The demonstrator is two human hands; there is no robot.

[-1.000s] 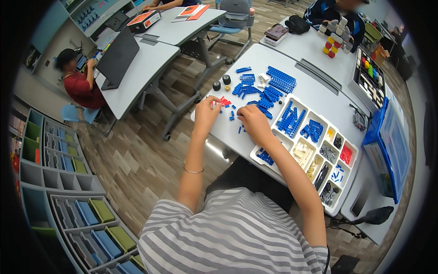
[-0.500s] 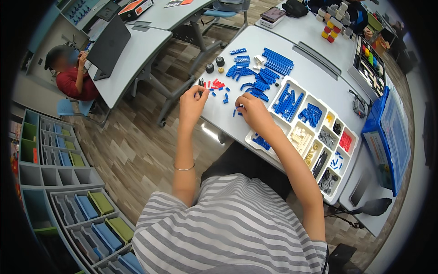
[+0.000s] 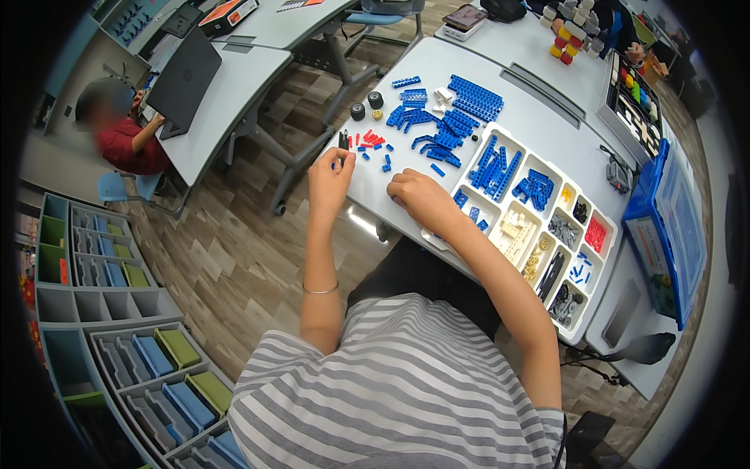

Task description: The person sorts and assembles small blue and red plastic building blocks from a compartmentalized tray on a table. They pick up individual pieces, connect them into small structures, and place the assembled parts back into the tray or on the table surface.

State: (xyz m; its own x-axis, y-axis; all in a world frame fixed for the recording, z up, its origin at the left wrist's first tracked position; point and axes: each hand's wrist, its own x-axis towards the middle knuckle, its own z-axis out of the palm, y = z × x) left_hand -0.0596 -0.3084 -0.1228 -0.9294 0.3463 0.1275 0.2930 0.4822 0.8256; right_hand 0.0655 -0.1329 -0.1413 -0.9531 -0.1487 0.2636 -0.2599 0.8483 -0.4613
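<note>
My left hand (image 3: 331, 175) is at the table's left edge, its thumb and fingertips pinched together around a small blue piece (image 3: 336, 166). Just beyond those fingertips are thin black rods (image 3: 343, 139). Curled palm-down over the table's front edge, my right hand (image 3: 423, 195) has its fingertips pressed together; whatever is in them is hidden. Between the hands lie loose red pegs (image 3: 369, 139) and small blue pegs (image 3: 386, 162). A short blue beam (image 3: 437, 170) rests beyond my right knuckles, close to a group of blue building beams (image 3: 441, 139).
A white sorting tray (image 3: 509, 205) of building parts stands to the right, under my right forearm. Black wheels (image 3: 375, 100) and a blue studded plate block (image 3: 476, 98) lie farther back. A blue lidded bin (image 3: 656, 234) is at the right. Another person (image 3: 125, 133) sits behind a laptop (image 3: 183, 82).
My right hand has shifted left and toward me, with its fingers more curled. The blue bit that showed by its fingertips is out of sight. My left hand has barely moved.
</note>
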